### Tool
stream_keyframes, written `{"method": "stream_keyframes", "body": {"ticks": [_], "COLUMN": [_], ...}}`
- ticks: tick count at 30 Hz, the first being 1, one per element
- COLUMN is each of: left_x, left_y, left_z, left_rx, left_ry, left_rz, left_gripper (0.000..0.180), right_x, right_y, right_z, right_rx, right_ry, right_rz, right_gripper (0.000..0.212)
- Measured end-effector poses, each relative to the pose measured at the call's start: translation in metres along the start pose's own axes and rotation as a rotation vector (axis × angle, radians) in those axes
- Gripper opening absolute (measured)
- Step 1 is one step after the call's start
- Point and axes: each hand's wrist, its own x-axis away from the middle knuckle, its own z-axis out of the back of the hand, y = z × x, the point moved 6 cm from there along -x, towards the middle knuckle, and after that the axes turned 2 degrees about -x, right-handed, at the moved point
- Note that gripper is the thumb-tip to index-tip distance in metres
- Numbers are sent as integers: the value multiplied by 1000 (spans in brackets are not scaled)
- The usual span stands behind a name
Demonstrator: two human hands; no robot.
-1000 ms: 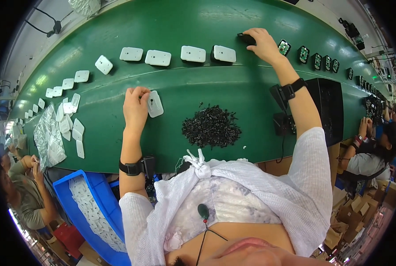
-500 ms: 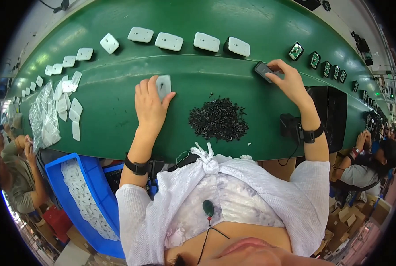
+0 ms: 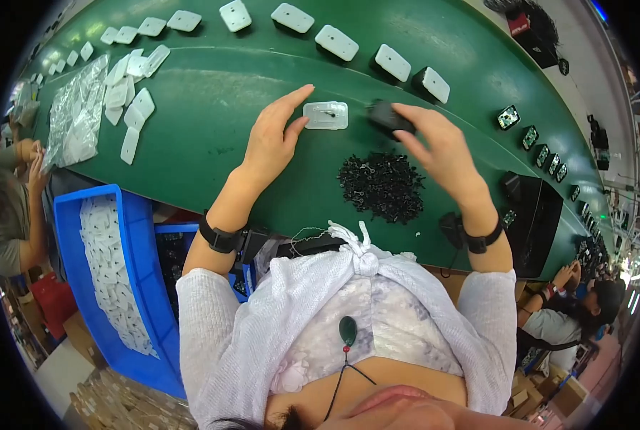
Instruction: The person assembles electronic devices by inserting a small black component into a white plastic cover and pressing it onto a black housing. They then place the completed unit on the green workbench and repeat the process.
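A white plastic cover lies flat on the green bench, with small dark marks along its middle. My left hand is open just left of it, thumb and forefinger apart; the thumb tip is close to the cover's edge, and I cannot tell whether it touches. Right of the cover, my right hand grips a black box-shaped housing, blurred by motion. Below that hand is a heap of small black parts.
White-topped units line the bench's far side; black housings with green circuit boards continue rightward. Loose white covers and a clear plastic bag lie left. A blue bin holds white pieces. A black tray sits right. People work at both sides.
My left hand has let go of the white cover, which now lies on the bench. My right hand has brought the black housing leftward, close to the cover. The head view has shifted.
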Motion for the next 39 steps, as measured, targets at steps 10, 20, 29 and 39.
{"method": "stream_keyframes", "body": {"ticks": [10, 20, 29, 39], "left_x": [11, 12, 9, 8], "left_y": [-8, -3, 1, 2], "left_z": [2, -4, -6, -7], "left_rx": [6, -158, -210, -228], "left_ry": [-25, -84, -71, -67], "left_rz": [-15, -75, -85, -101], "left_gripper": [46, 49, 48, 48], "right_x": [-61, -63, -63, -58], "right_y": [-37, -37, -35, -29], "right_z": [-73, -69, -65, -64], "right_rx": [158, 164, 177, 130], "right_ry": [-223, -214, -181, -149], "right_rz": [273, 261, 329, 295], "right_gripper": [35, 36, 38, 37]}}
